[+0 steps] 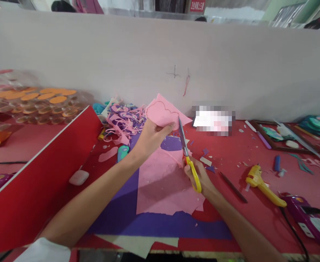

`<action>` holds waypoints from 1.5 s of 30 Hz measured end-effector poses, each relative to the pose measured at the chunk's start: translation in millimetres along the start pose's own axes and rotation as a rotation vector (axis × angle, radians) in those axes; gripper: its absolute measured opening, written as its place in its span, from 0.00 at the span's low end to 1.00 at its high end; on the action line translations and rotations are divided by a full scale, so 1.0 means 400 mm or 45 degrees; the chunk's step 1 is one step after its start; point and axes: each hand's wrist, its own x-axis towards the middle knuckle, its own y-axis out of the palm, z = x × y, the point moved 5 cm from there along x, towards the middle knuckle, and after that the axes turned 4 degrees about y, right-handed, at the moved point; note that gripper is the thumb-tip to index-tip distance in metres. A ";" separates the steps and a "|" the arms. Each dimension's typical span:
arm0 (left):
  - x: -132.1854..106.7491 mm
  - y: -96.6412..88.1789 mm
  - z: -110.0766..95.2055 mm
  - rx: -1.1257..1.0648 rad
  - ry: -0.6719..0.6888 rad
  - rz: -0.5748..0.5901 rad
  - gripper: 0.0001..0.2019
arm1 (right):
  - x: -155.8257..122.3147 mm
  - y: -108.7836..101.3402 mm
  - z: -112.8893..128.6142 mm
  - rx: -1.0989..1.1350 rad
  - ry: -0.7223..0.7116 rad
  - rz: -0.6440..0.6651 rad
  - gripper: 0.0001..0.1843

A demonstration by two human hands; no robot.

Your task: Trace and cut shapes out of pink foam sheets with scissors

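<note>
Raised over the table, a piece of pink felt [164, 112] with a wavy drawn outline is pinched in my left hand [158, 136], thumb on its near face. My right hand [199, 174] grips yellow-handled scissors [185, 145], their blades pointing up and meeting the felt's right part near the drawn line. Whether the blades are fully closed I cannot tell. Below both hands lies a larger pink felt sheet [162, 189] with ragged edges, on top of a purple sheet [116, 214].
Pink and purple scraps [124, 118] are heaped behind my left hand. A red board [53, 174] stands upright at left. To the right lie a brown pencil [233, 187], a yellow glue gun [263, 185], a purple power strip [307, 214] and a dark frame [274, 145]. A white partition [107, 54] closes the back.
</note>
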 end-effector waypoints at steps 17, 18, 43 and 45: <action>-0.015 0.022 -0.009 0.067 -0.030 0.088 0.09 | -0.004 0.008 -0.025 0.123 0.029 0.051 0.33; -0.015 0.021 -0.010 0.070 -0.035 0.081 0.09 | -0.004 0.008 -0.024 0.131 0.030 0.053 0.33; -0.019 0.030 -0.019 0.123 -0.026 0.101 0.08 | -0.007 -0.001 -0.024 0.069 0.073 0.034 0.35; -0.020 0.030 -0.016 0.103 -0.033 0.099 0.07 | -0.006 0.001 -0.023 0.095 0.071 0.041 0.36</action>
